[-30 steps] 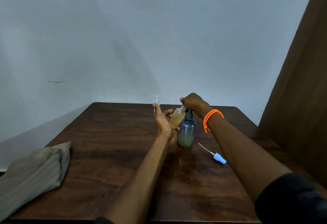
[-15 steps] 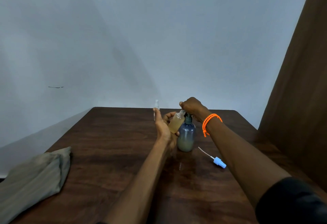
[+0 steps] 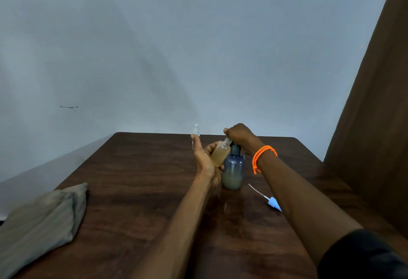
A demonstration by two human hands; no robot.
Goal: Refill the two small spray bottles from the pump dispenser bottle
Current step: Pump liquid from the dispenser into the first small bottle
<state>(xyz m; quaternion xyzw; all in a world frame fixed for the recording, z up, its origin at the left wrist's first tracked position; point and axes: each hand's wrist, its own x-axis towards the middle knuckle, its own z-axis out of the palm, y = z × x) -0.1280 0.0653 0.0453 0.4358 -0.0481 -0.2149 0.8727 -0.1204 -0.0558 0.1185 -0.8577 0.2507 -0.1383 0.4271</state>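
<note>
The left hand (image 3: 206, 161) held a small spray bottle (image 3: 220, 154) of amber liquid, its fingers (image 3: 210, 147) curled round the far side of the body and the palm against the near side. The bottle was tilted, its open neck leaning right toward the top of the pump dispenser bottle (image 3: 233, 169). That blue-grey bottle stood upright on the dark wooden worktop (image 3: 136, 179), just beside the left hand, with pale liquid low in its base. The right hand (image 3: 239, 135) was clenched over the pump head, knuckles up; the nozzle itself was hidden under it, so whether it touched the small bottle's neck could not be told. An orange bead bracelet (image 3: 261, 156) circled the right wrist.

A second small spray bottle (image 3: 195, 132), clear, stood behind the left hand near the worktop's far edge. A light blue spray cap (image 3: 272, 203) with its thin dip tube lay on the worktop to the right of the dispenser, partly behind the right forearm. A folded grey-green cloth (image 3: 42, 219) sat at the left edge.
</note>
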